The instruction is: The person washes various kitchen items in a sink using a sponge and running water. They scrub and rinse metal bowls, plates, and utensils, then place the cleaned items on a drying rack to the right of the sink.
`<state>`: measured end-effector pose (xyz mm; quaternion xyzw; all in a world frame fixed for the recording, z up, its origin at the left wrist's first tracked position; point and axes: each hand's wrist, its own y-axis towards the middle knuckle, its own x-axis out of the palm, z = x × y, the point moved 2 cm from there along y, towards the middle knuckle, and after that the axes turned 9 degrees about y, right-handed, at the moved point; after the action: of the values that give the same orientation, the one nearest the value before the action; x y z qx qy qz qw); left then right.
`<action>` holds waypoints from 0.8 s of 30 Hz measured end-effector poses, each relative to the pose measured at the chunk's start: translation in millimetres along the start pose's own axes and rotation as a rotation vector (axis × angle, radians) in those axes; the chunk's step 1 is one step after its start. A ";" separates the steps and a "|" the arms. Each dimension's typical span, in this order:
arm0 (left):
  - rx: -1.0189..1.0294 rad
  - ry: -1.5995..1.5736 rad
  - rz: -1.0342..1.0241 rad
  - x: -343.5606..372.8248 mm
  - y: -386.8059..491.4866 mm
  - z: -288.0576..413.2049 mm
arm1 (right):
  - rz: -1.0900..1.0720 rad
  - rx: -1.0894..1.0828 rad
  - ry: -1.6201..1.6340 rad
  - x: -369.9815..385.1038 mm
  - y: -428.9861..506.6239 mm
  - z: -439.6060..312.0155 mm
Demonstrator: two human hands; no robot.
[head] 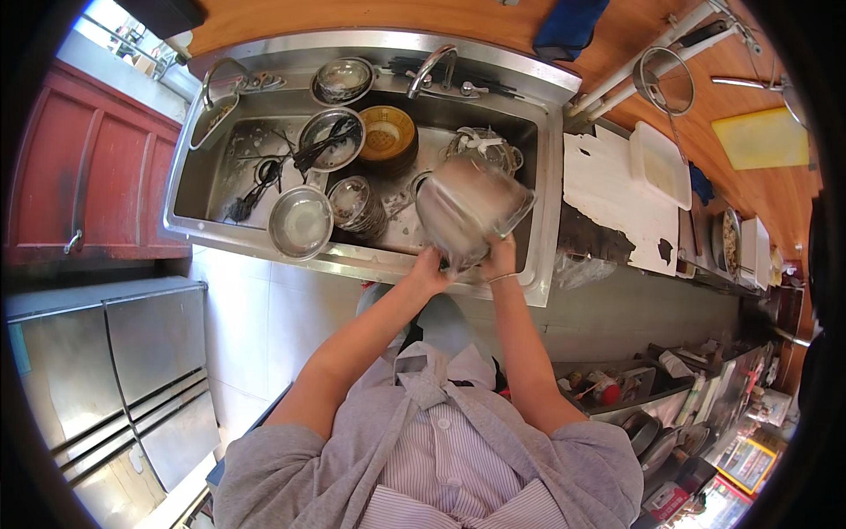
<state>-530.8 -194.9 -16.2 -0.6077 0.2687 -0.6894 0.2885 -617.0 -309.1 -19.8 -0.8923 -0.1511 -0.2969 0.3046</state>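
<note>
Over the right basin of a steel double sink (pixel 548 198), I hold a blurred, tilted metal container (pixel 472 205), rectangular in outline. My left hand (pixel 433 268) grips its near edge at the left, and my right hand (pixel 500 254) grips it at the right. Behind the container, partly covered by it, stand glass-like bowls with white pieces (pixel 482 142) on them. A stack of yellow-brown bowls (pixel 386 132) and a leaning stack of small bowls (pixel 357 202) stand left of the container. One steel bowl (pixel 301 221) rests at the sink's front edge; another (pixel 324 142) holds dark utensils.
Two faucets (pixel 433 66) (pixel 228 73) rise along the sink's back. More nested bowls (pixel 342 79) stand between them. On the counter to the right are a white sheet (pixel 611 192) and a white plastic tray (pixel 661 165). A strainer (pixel 664 79) hangs on the wall.
</note>
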 end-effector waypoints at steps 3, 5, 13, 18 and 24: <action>0.184 0.259 0.037 -14.1 -8.3 3.2 | 0.013 -0.164 -0.266 1.3 13.0 -26.9; 0.368 0.428 -0.004 -38.9 -8.5 18.9 | 0.015 -0.052 -0.460 -0.9 28.4 -30.8; 0.383 -0.136 0.103 -65.7 -110.8 117.3 | 0.082 0.332 -0.851 -10.9 80.7 25.5; 0.650 -0.189 0.161 -116.3 -160.9 209.2 | 0.110 0.326 -0.831 -22.5 88.7 58.3; 0.676 -0.186 0.144 -206.7 -169.5 324.7 | 0.256 -0.415 -1.492 21.9 87.1 75.0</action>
<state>-200.8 65.1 2.8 -0.5176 0.0402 -0.6588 0.5444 -527.9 -326.7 -93.6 -0.9050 -0.1531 0.3964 -0.0187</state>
